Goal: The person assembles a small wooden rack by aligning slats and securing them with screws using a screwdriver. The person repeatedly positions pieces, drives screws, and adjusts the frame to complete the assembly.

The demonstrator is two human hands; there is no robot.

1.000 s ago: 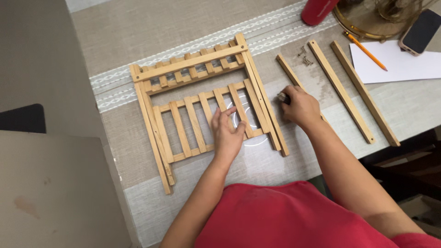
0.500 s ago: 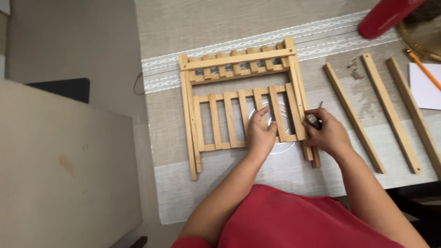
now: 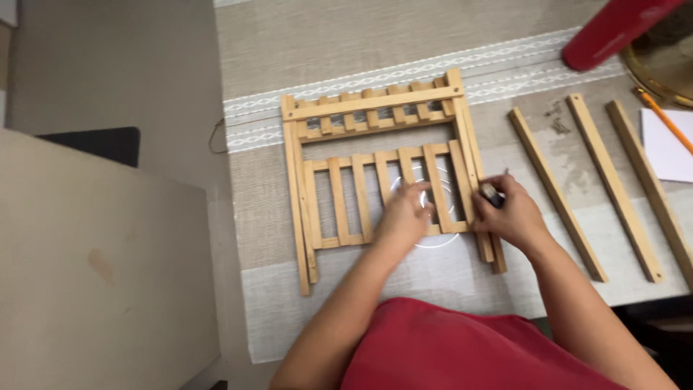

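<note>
In the head view, the frame has slid toward the middle of the picture compared with a moment ago, as the camera has swung right-to-left over the table; the hands themselves have hardly shifted on the work. The wooden slatted rack (image 3: 382, 173) lies flat on the woven table runner (image 3: 346, 43), well in from its left edge. The left hand (image 3: 406, 215) rests open, palm down, on the slats near the rack's near right corner, pinning it rather than gripping anything. The right hand (image 3: 509, 215) sits just beside the rack's right side rail, fingers closed around a small dark tool (image 3: 491, 193) whose tip meets the rail; a second ago it was held the same way, so the work at that rail seems to be continuing. To the right, three loose wooden strips (image 3: 613, 180) lie apart from the rack. At the far right a red cylinder (image 3: 613, 29), a pencil (image 3: 668, 119) and a white sheet of paper (image 3: 668, 148) show. No container with visible contents appears; a round brass-coloured rim (image 3: 660, 68) is cut off by the picture edge.
</note>
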